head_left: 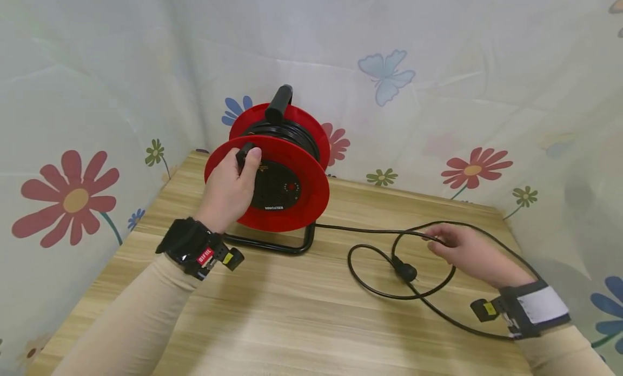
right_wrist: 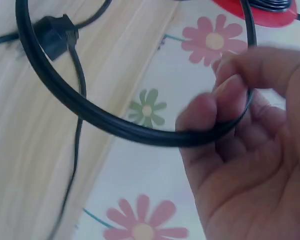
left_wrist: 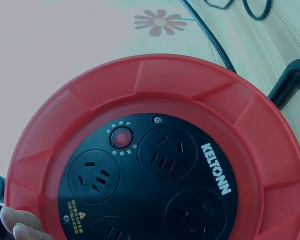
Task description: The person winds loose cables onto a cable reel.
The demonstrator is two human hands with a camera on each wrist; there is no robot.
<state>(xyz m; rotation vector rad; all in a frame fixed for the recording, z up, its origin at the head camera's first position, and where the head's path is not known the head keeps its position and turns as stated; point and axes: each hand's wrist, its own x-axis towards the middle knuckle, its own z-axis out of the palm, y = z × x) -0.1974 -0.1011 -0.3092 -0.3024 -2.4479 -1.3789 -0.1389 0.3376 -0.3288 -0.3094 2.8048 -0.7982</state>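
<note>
A red cable reel wound with black cable stands on its black tube frame, at the back left of the table in the head view. My left hand grips the small black crank knob on its front disc. The left wrist view shows the socket panel with a red button. Over at the right, my right hand pinches the loose black cable running out of the reel. In the right wrist view, this cable curves across the fingers. A black plug lies among the loops.
The reel's black carrying handle rises at its top. Loose cable loops spread over the right half of the wooden table. A pale flowered cloth hangs close behind the table and along its sides.
</note>
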